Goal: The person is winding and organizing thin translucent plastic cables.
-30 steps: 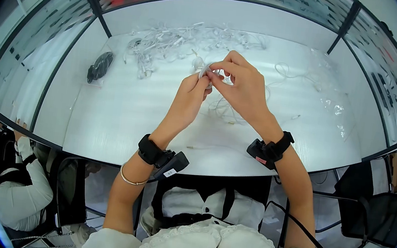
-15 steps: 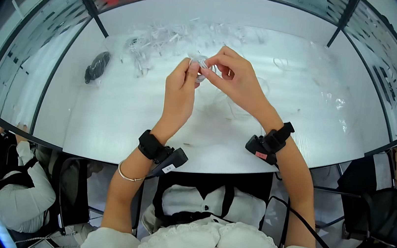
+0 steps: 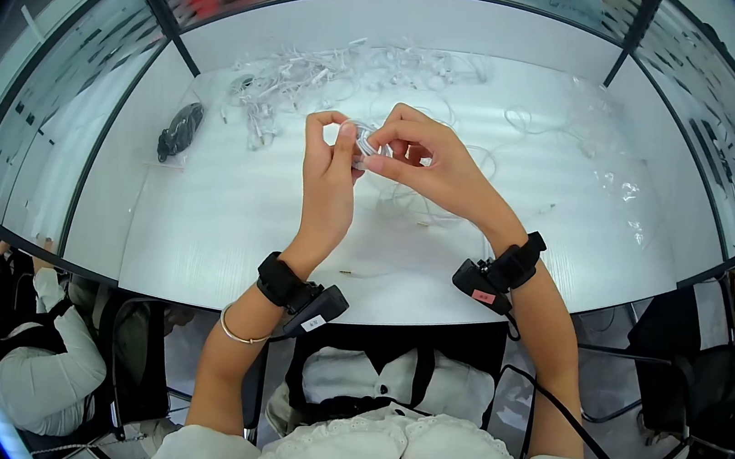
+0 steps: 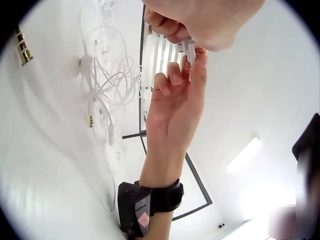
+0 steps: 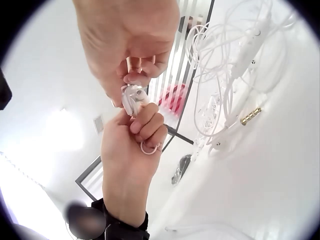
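Observation:
A small coiled white cable bundle (image 3: 365, 142) is held up between both hands above the middle of the table. My left hand (image 3: 329, 179) pinches its left side between thumb and fingers. From the right, my right hand (image 3: 435, 164) pinches the same bundle with thumb and index finger, other fingers curled. In the right wrist view the bundle (image 5: 134, 99) sits between the fingertips of both hands, and a thin white loop (image 5: 150, 149) hangs by the left hand's fingers. The left wrist view shows a white piece (image 4: 189, 51) at the fingertips.
A tangle of white cables (image 3: 290, 78) lies along the back of the table (image 3: 230, 231). A dark wrapped bundle (image 3: 181, 131) is at the left, clear plastic bags (image 3: 621, 183) at the right. Loose white earphone cables (image 4: 107, 82) with gold plugs lie under the hands. Another person sits at lower left.
Both hands have come slightly down toward the body with the bundle. The left index finger has bent outward, and the right hand has turned a little flatter.

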The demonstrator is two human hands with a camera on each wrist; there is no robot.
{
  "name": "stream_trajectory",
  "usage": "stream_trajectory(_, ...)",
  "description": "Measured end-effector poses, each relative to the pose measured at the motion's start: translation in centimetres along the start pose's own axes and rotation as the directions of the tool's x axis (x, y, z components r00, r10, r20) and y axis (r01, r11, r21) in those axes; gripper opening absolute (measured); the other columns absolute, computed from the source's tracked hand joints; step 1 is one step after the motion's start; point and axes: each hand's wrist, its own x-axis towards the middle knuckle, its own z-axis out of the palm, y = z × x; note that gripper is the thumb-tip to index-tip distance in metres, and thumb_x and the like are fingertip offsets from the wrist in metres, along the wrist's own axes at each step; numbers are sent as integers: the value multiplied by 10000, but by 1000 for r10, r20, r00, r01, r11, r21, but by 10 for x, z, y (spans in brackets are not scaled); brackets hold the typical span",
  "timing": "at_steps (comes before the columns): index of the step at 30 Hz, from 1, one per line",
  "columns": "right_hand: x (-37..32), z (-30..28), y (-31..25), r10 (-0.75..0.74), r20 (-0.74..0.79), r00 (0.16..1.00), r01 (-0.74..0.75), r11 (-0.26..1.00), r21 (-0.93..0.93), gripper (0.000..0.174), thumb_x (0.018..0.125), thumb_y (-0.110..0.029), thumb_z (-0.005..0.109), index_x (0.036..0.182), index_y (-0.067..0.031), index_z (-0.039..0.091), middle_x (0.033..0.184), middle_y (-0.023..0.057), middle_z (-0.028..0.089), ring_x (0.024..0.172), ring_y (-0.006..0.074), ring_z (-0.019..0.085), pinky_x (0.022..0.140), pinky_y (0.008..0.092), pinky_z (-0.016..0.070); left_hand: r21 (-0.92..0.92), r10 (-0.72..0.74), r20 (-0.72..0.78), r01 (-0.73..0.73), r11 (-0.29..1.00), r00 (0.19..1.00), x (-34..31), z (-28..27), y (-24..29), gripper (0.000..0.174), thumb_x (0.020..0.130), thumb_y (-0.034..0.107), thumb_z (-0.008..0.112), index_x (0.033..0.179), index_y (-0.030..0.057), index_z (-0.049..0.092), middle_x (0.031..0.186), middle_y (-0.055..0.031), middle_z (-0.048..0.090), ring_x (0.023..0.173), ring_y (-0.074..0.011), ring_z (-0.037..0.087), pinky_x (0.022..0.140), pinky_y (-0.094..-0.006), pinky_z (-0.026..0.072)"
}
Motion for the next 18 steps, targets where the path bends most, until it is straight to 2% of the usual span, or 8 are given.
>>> stream_trajectory(4, 0, 0, 1, 17, -31, 999, -17, 1000, 0, 170, 821, -192, 712, 817, -68, 595, 787, -35, 479, 688, 66, 429, 576, 214, 351, -2, -4, 88, 4, 1000, 996, 4, -3, -10, 307, 1008, 289, 412, 844, 73, 558, 653, 79, 390, 570, 5, 315, 494, -164, 277)
stream_trajectory(8, 2, 6, 9, 159, -105, 982, -160, 987, -9, 264, 822, -253, 712, 754, -69, 537, 758, -33, 484, 662, 71, 423, 579, 220, 355, 83, 75, 94, -82, 993, 993, 3, -3, -8, 320, 1008, 251, 417, 761, 50, 445, 683, 30, 404, 621, -43, 329, 549, -216, 332)
stream_trajectory(9, 1, 7, 11, 129, -149, 980, -142, 986, -83, 276, 828, -281, 703, 764, -56, 555, 728, -22, 485, 643, 74, 418, 580, 225, 356, 73, 111, 73, -116, 991, 991, 5, -1, -11, 324, 1002, 232, 426, 738, 46, 439, 665, 25, 393, 619, -48, 312, 538, -230, 313)
stream_trajectory(12, 0, 9, 7, 177, -188, 966, -205, 969, -140, 273, 829, -285, 701, 784, -40, 588, 724, -9, 495, 644, 79, 420, 576, 233, 357, 139, 127, 111, -142, 980, 986, 10, -11, -24, 296, 1002, 255, 440, 785, 58, 479, 759, 33, 450, 693, -30, 400, 644, -193, 418)
stream_trajectory(13, -1, 8, 5, 179, -172, 969, -209, 963, -171, 256, 846, -269, 687, 813, -25, 616, 720, 0, 501, 643, 82, 419, 571, 236, 353, 137, 112, 128, -129, 982, 985, 11, -13, -25, 298, 1001, 259, 446, 785, 57, 477, 783, 26, 450, 733, -39, 428, 702, -214, 448)
stream_trajectory(14, -2, 7, 6, 166, -153, 974, -189, 970, -150, 249, 852, -261, 681, 816, -23, 619, 717, 0, 497, 638, 82, 414, 567, 238, 349, 172, 113, 145, -137, 976, 983, 13, -17, -28, 297, 997, 267, 451, 795, 54, 485, 794, 24, 464, 733, -38, 428, 694, -214, 443)
stream_trajectory(16, -3, 3, 8, 138, -120, 983, -151, 983, -108, 234, 865, -245, 670, 820, -20, 625, 710, -1, 490, 629, 83, 403, 560, 243, 340, 176, 128, 126, -149, 973, 984, 11, -13, -23, 322, 991, 291, 456, 769, 64, 512, 742, 34, 477, 664, -21, 418, 575, -184, 396)
stream_trajectory(18, -4, -1, 6, 71, -93, 993, -82, 990, -116, 195, 855, -199, 684, 808, -18, 628, 693, -9, 461, 606, 77, 373, 547, 245, 317, 96, 48, 131, -61, 993, 990, 9, -8, -11, 344, 987, 306, 457, 738, 79, 526, 680, 49, 469, 593, -10, 387, 499, -176, 320)
